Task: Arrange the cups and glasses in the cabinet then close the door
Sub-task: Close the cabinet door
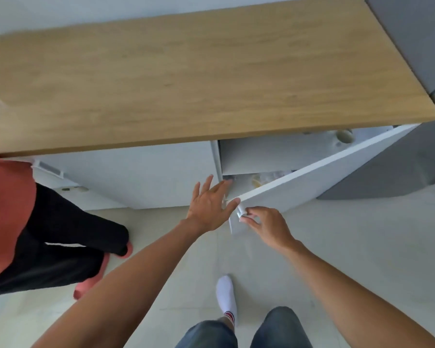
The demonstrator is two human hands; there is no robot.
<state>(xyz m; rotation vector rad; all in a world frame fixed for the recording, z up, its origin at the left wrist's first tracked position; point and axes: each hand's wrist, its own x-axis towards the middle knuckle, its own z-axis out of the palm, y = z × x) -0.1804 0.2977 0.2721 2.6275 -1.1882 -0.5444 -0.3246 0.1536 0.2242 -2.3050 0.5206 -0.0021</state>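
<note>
The white cabinet door [312, 177] under the wooden countertop [186, 79] stands partly open, hinged at the right. My right hand [266, 223] pinches the small white knob [241, 211] at the door's free edge. My left hand [211, 202] is spread flat, with its fingertips touching the door's corner and the cabinet's frame. Through the gap I see glasses and cups [264, 178] on a lower shelf, blurred and mostly hidden by the door. An upper white shelf [274, 154] lies above them.
Another person in a red top and black trousers [48, 234] stands close at the left, pink slippers on the pale tiled floor [362, 247]. A grey appliance [412, 46] flanks the cabinet at the right. My white-socked foot [226, 295] is below the door.
</note>
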